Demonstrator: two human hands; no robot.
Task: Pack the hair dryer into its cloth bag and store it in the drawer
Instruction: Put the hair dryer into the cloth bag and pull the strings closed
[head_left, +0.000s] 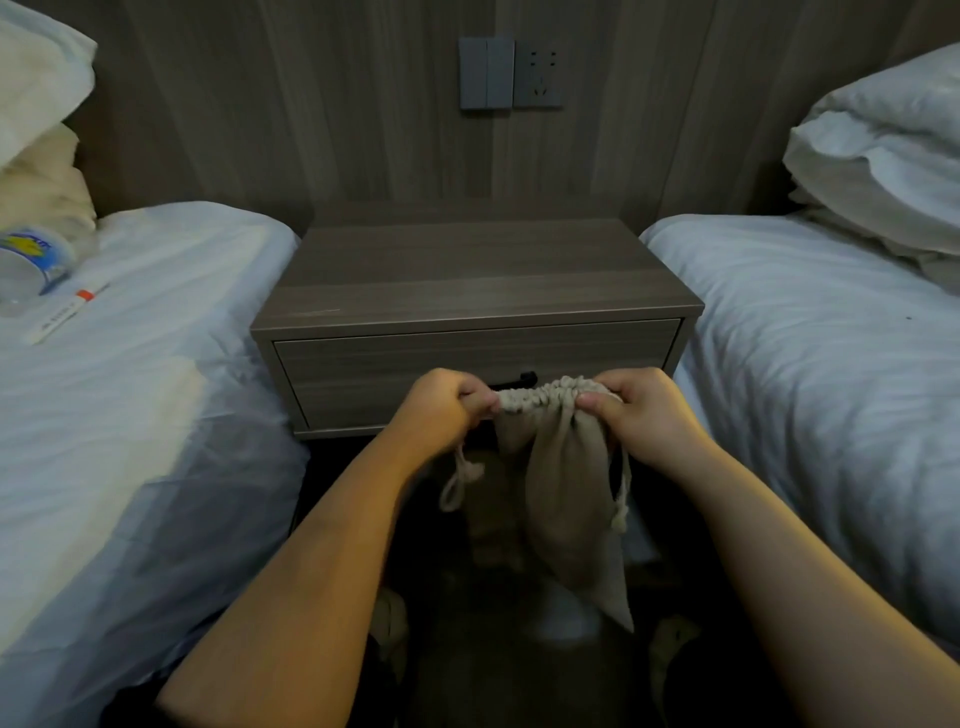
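Note:
A beige cloth drawstring bag (563, 499) hangs in front of the nightstand, its gathered mouth pulled tight between both hands. My left hand (441, 408) grips the left end of the gathered top, and my right hand (641, 410) pinches the right end. Knotted cords dangle below each hand. The hair dryer is not visible; I cannot tell whether it is inside the bag. The drawer (363, 369) of the wooden nightstand (467, 270) is closed, its dark handle (522, 378) partly hidden behind the bag.
White beds stand on both sides, the left bed (130, 389) and the right bed (810, 364). A plastic bottle (31, 260) and a thin white box (67, 312) lie on the left bed. Pillows (878, 156) sit at back right. A switch and socket (511, 73) are on the wall.

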